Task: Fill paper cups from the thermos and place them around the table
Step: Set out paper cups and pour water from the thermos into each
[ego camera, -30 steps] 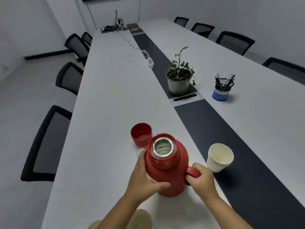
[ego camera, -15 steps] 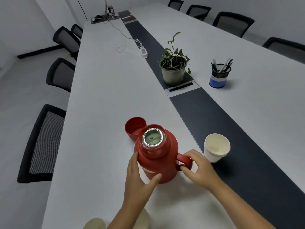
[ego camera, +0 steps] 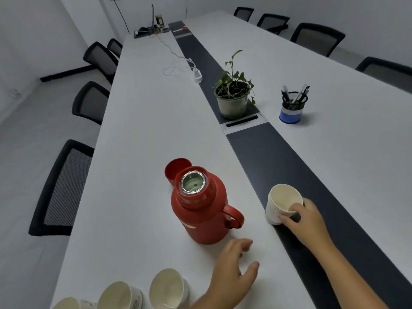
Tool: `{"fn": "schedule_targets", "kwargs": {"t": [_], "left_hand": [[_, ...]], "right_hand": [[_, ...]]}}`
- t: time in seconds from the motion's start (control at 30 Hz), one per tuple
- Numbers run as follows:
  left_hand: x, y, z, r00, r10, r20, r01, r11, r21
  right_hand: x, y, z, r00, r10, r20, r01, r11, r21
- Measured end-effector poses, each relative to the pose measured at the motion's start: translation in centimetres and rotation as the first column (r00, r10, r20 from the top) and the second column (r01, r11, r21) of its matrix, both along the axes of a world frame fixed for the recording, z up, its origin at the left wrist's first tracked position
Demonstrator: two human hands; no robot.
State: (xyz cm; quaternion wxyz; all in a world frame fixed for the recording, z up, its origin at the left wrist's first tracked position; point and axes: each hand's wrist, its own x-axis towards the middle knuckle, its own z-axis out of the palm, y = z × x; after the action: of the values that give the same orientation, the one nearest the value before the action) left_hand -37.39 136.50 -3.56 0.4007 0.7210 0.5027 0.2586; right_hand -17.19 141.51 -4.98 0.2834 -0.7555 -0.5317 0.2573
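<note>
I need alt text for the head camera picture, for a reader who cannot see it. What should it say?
A person's right hand grips a paper cup at the table's dark centre strip, beside an open red thermos; the left hand hovers open nearby. The red lid sits behind the thermos, and three more cups stand at the near edge.

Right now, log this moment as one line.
thermos: open, upright, unheld | right hand: grips cup | left hand: open, free
</note>
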Motion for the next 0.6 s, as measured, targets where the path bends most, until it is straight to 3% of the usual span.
{"fn": "schedule_targets", "kwargs": {"t": [0.1,0.2,0.33,0.4,0.47,0.53,0.6], "left_hand": [[0.2,0.6,-0.2,0.989,-0.057,-0.138,0.057,0.998,-0.005],[0.2,0.6,0.1,0.971,-0.089,-0.221,0.083,0.996,-0.037],[0.6,-0.6,0.8,0.979,-0.146,-0.141,0.124,0.980,-0.154],[0.3,-1.5,1.1,0.986,-0.117,-0.122,0.092,0.976,-0.195],[-0.5,-2.2,1.2,0.990,-0.095,-0.107,0.071,0.975,-0.209],[-1.4,-2.6,1.7,0.993,-0.088,-0.077,0.071,0.977,-0.200],[-2.0,-3.1,2.5,0.994,-0.092,-0.058,0.080,0.980,-0.183]], "right_hand": [[-0.2,-2.0,1.0,0.985,0.016,-0.172,-0.017,1.000,-0.001],[-1.2,-4.7,2.5,0.957,0.123,-0.262,-0.144,0.988,-0.062],[-3.0,-7.5,4.1,0.884,0.303,-0.357,-0.366,0.922,-0.125],[-3.5,-8.5,4.6,0.858,0.388,-0.336,-0.452,0.881,-0.138],[-3.6,-9.2,5.1,0.860,0.404,-0.311,-0.434,0.900,-0.030],[-3.5,-9.8,5.4,0.901,0.390,-0.188,-0.368,0.919,0.144],[-3.4,-10.0,5.8,0.892,0.450,-0.050,-0.432,0.879,0.204]]}}
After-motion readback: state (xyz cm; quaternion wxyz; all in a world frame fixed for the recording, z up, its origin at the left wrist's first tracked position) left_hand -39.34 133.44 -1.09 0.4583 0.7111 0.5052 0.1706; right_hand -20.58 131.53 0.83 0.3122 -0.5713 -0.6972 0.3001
